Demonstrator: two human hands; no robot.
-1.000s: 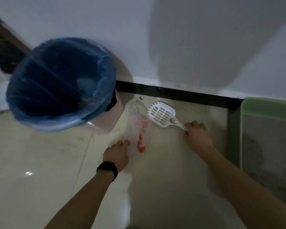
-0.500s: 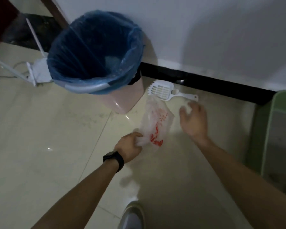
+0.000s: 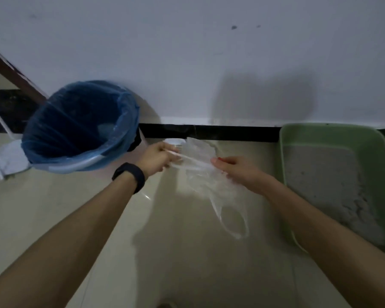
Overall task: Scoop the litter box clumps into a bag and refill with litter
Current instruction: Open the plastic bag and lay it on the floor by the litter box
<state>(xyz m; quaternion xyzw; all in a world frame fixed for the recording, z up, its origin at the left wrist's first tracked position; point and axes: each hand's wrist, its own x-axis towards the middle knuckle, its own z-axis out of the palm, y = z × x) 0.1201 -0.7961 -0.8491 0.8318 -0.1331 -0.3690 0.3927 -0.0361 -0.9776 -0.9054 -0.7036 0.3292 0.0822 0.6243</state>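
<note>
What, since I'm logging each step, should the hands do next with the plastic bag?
Probably draw them apart to open the bag's mouth. The left hand and right hand each grip the plastic bag, which hangs crumpled between them, one handle loop dangling, so nothing from the green litter box could go in yet.

No legible text anywhere.

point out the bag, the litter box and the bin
bag [image 3: 206, 176], head view, crumpled middle
litter box [image 3: 331, 134], head view, far green wall
bin [image 3: 128, 121], head view, blue liner at right rim
</note>
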